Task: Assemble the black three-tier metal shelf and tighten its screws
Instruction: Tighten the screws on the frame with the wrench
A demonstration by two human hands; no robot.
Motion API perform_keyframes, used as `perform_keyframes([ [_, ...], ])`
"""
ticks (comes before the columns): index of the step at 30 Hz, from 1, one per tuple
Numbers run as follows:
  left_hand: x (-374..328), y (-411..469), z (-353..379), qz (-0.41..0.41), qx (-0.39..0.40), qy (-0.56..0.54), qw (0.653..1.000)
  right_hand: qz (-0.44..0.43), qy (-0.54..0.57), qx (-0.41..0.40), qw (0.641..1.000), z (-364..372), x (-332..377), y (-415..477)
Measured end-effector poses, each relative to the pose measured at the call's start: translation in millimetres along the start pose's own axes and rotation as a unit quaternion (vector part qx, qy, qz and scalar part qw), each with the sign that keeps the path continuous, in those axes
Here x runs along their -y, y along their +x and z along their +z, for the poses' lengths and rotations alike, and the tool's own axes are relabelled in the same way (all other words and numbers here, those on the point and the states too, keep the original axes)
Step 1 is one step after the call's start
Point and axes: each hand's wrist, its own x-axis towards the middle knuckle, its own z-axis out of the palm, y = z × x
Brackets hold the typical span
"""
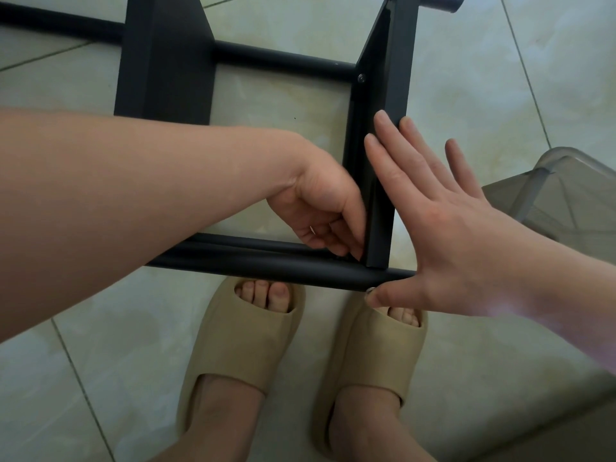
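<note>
The black metal shelf lies on its side on the tiled floor. Its near pole (266, 265) runs across in front of my feet, and the far pole (283, 60) runs parallel behind it. An upright shelf panel (393, 78) joins both poles, with a screw (361, 77) at the far joint. My left hand (320, 208) reaches into the inner corner where this panel meets the near pole, fingers curled; what they hold is hidden. My right hand (443, 235) lies flat against the panel's outer side, its thumb pressing a silver screw head (370, 289) on the near pole.
A second black shelf panel (163, 61) stands to the left between the poles. A translucent plastic container (566, 191) sits on the floor at the right. My feet in beige slippers (246, 335) stand just behind the near pole.
</note>
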Motion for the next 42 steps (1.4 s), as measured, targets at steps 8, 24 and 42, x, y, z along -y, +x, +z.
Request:
perform_keyframes([
  [8, -2.7, 2.6, 1.1, -0.019, -0.012, 0.013, 1.000, 0.001, 0.004, 0.000, 1.000, -0.7, 0.1, -0.6],
  [24, 0.1, 1.9, 3.5, 0.013, -0.014, -0.023, 1.000, -0.002, 0.003, -0.002, 1.000, 0.4, -0.5, 0.2],
  [42, 6.7, 1.8, 7.6, 0.060, -0.021, -0.059, 0.996, -0.001, 0.008, 0.003, 1.000, -1.1, -0.1, -0.5],
])
